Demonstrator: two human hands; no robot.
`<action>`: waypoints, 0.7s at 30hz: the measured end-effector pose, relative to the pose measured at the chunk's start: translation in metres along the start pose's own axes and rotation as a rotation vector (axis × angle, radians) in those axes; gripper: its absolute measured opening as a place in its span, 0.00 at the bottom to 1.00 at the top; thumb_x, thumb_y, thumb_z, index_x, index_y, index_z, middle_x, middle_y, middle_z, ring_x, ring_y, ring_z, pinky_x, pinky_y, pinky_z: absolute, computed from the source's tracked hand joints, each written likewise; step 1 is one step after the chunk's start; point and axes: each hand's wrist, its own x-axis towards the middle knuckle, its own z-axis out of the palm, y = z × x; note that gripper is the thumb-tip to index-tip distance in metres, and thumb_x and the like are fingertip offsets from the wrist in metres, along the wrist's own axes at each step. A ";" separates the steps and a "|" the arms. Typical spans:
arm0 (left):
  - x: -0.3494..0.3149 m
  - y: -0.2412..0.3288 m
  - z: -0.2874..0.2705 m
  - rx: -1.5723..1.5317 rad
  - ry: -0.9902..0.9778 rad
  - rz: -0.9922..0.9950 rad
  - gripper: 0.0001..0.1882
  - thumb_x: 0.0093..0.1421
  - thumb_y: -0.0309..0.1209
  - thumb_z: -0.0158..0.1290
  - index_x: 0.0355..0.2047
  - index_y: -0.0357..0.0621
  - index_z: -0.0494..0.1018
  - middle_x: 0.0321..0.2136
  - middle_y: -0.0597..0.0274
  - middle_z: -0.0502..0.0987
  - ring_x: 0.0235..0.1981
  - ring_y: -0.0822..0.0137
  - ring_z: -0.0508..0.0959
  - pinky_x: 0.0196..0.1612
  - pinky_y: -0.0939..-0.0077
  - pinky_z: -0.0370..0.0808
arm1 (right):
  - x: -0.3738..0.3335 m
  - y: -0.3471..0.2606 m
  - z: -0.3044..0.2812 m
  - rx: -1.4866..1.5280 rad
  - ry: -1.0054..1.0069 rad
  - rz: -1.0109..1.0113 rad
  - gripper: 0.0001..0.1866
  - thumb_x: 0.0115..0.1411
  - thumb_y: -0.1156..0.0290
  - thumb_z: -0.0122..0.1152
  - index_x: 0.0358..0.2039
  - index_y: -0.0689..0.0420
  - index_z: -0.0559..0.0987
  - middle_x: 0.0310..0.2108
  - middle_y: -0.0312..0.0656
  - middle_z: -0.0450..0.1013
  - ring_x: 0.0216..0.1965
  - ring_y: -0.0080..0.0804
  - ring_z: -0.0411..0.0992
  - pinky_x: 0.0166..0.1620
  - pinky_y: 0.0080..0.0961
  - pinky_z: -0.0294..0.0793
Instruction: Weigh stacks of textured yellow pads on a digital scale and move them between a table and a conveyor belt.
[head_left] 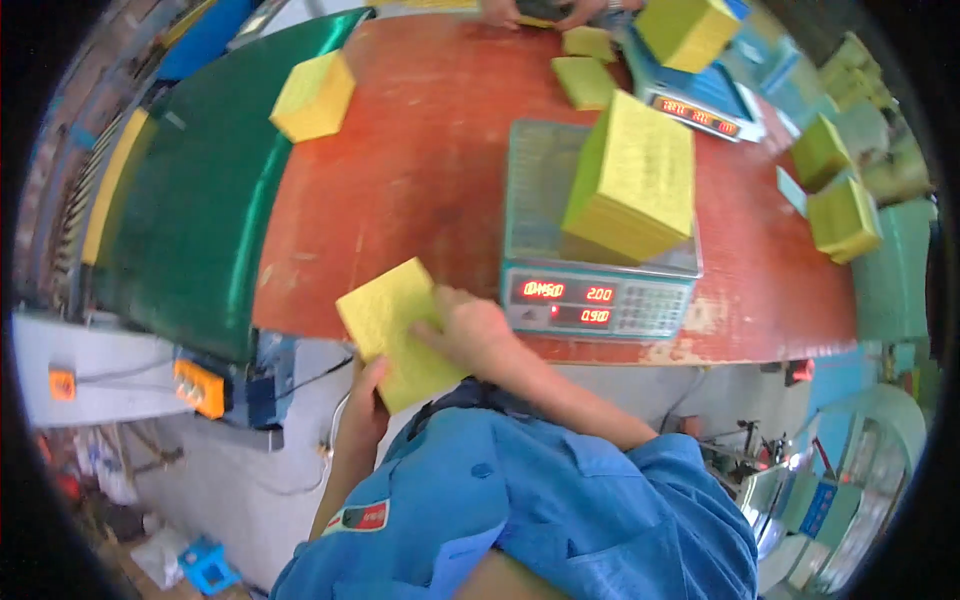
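Observation:
A yellow block of paper sheets (385, 310) is held tilted between both hands, at the table's front edge and close to my body. My left hand (368, 398) grips its lower left side, thumb on top. My right hand (468, 325) closes on its right edge with the thumb over the upper face; the fingers beneath are hidden. To the right, a digital scale (530, 230) with lit red numbers carries a tall yellow stack of paper (640, 175).
A green conveyor belt (190, 215) runs along the left of the red table (420, 130); another yellow stack (315, 95) stands by its edge. A second scale (700, 95) is at the back right. A co-worker's hands (535, 12) show at the far edge. More yellow stacks (843, 215) stand right.

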 end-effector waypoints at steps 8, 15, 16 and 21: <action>-0.001 0.022 0.026 -0.072 -0.071 -0.119 0.36 0.63 0.42 0.48 0.68 0.43 0.51 0.63 0.51 0.61 0.63 0.57 0.65 0.64 0.58 0.64 | -0.013 0.010 -0.002 0.225 0.136 -0.047 0.33 0.59 0.51 0.61 0.54 0.66 0.69 0.43 0.60 0.74 0.44 0.56 0.75 0.47 0.43 0.75; 0.002 0.072 0.021 -0.163 -0.211 0.023 0.31 0.67 0.44 0.42 0.64 0.39 0.59 0.59 0.49 0.68 0.61 0.57 0.68 0.64 0.59 0.63 | -0.036 0.003 -0.053 0.558 0.329 -0.041 0.28 0.64 0.62 0.58 0.60 0.66 0.66 0.51 0.53 0.73 0.49 0.39 0.75 0.51 0.32 0.75; 0.002 0.077 0.022 0.269 -0.223 0.276 0.29 0.68 0.43 0.41 0.63 0.38 0.59 0.59 0.50 0.68 0.61 0.57 0.69 0.63 0.60 0.65 | -0.041 0.008 -0.062 0.604 0.353 -0.049 0.29 0.65 0.62 0.58 0.60 0.66 0.66 0.52 0.52 0.73 0.50 0.37 0.74 0.52 0.32 0.74; 0.043 0.117 0.125 0.126 -0.459 0.209 0.26 0.62 0.21 0.53 0.60 0.39 0.62 0.58 0.48 0.69 0.59 0.58 0.71 0.60 0.63 0.70 | -0.077 0.013 -0.134 0.873 0.541 -0.040 0.31 0.67 0.58 0.56 0.62 0.66 0.65 0.55 0.49 0.70 0.53 0.32 0.69 0.53 0.27 0.70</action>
